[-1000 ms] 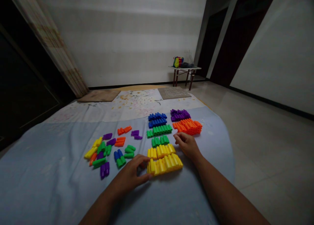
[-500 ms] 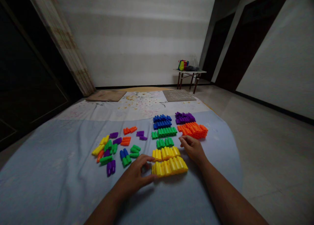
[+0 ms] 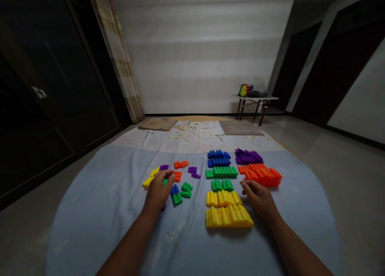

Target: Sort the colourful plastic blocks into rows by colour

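Clearly, two green rows (image 3: 222,185) lie beyond two yellow rows (image 3: 229,217).

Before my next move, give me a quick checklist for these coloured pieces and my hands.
1. Left hand clear of the yellow rows: ok, it is over the loose pieces.
2. Left hand gripping a piece: cannot tell, the hand blocks the view.
3. Right hand holding nothing: cannot tell, fingers curled.
4. Yellow, green and blue rows each one colour: ok.
5. Loose pieces sorted by colour: not ok, colours mixed.
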Motion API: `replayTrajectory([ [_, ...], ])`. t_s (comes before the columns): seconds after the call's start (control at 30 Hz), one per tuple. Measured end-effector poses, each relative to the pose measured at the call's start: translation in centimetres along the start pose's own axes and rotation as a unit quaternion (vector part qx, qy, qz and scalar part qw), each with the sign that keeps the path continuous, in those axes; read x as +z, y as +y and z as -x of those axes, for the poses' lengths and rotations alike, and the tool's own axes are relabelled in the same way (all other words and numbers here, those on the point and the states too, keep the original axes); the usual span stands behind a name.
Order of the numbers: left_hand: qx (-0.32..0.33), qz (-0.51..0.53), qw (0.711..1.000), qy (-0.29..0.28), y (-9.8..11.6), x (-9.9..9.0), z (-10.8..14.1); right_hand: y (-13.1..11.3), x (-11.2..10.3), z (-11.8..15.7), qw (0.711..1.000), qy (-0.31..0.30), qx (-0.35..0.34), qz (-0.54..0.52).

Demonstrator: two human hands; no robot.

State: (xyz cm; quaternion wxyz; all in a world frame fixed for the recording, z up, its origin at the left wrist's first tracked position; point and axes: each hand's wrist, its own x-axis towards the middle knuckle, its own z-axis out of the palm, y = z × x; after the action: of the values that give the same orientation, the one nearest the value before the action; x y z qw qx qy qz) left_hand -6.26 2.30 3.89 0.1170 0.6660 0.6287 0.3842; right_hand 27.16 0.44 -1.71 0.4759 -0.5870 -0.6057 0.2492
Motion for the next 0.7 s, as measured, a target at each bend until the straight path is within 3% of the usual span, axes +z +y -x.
replayTrajectory([
  [0.17,-0.037,-0.104,0.993,0.03,-3.2,-1.1,-2.0,-0.2,0.0,0.1,1.0,0.0,-0.003,-0.001],
  [0.33,-0.027,-0.155,0.987,0.019,-3.2,0.4,-2.2,-0.1,0.1,0.0,1.0,0.002,0.015,-0.009],
  [0.53,0.031,-0.213,0.973,-0.085,-1.7,2.4,-2.8,-0.2,0.2,0.0,1.0,0.007,0.011,-0.012],
  [0.7,0.032,-0.251,0.956,-0.151,-1.4,2.9,-4.0,-0.2,0.3,-0.2,1.0,0.016,0.016,-0.015],
])
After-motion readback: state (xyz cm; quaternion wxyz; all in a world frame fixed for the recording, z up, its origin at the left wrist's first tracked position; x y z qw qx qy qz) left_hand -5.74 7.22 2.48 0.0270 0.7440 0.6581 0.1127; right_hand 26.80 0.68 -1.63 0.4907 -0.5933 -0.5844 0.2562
